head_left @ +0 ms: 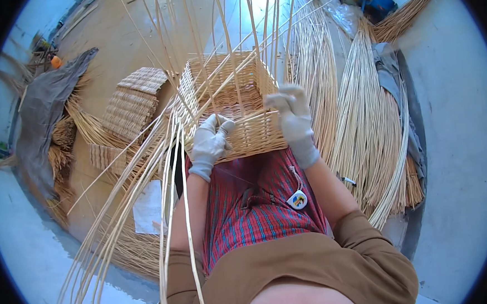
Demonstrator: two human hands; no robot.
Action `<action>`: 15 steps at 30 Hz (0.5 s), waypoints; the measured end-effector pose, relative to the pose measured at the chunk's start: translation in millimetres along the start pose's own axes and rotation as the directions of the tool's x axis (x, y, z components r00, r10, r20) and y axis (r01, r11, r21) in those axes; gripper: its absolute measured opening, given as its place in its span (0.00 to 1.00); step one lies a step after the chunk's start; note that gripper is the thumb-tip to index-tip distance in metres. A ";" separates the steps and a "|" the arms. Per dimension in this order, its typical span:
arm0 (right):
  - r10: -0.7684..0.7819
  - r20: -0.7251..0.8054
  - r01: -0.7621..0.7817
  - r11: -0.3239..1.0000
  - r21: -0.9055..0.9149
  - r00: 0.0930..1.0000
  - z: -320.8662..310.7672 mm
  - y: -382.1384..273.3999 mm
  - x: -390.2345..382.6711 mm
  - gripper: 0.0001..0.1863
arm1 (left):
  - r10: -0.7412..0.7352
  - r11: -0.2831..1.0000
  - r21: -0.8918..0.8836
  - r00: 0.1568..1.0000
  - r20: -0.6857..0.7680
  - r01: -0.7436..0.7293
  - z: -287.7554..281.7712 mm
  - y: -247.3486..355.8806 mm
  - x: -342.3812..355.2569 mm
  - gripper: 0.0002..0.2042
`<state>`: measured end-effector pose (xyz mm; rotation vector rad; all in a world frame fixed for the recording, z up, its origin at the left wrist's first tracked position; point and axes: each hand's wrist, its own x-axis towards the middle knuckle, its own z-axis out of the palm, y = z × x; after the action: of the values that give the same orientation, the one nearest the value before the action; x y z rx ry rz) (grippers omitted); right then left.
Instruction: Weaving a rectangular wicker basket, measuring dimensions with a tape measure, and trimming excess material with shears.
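A square, open-topped wicker basket (251,135) rests against my lap, its near wall facing me. Tall upright canes rise from its rim, and a bundle of long pale canes (138,203) fans out from its left side toward me. My left hand (209,145), in a white knitted glove, is closed at the near left part of the rim, with a thin cane (212,92) between thumb and fingers. At the near right corner, my gloved right hand (294,115) is raised beside the rim. Motion blurs its fingers, so their grip is unclear. A light cane runs along the rim between both hands.
Long peeled canes (360,139) lie in thick bundles on the right. Woven panels (134,97), a dark grey cloth (48,108) and more bundles lie on the left. A round white tape measure (297,200) hangs over my striped apron (258,212). A blue container (380,2) stands far right.
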<state>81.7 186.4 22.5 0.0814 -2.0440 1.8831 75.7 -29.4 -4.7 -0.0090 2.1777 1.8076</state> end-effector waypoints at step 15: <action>0.396 0.061 -0.380 0.810 0.446 0.916 -101.3 31.1 -22.3 0.09 | -0.038 0.998 -0.049 0.985 -0.170 0.030 -3.1 20.5 -5.9 0.13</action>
<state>116.3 284.1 -9.0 -0.2766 -1.6441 2.5656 76.4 -29.3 16.8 -0.2180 2.2336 1.9015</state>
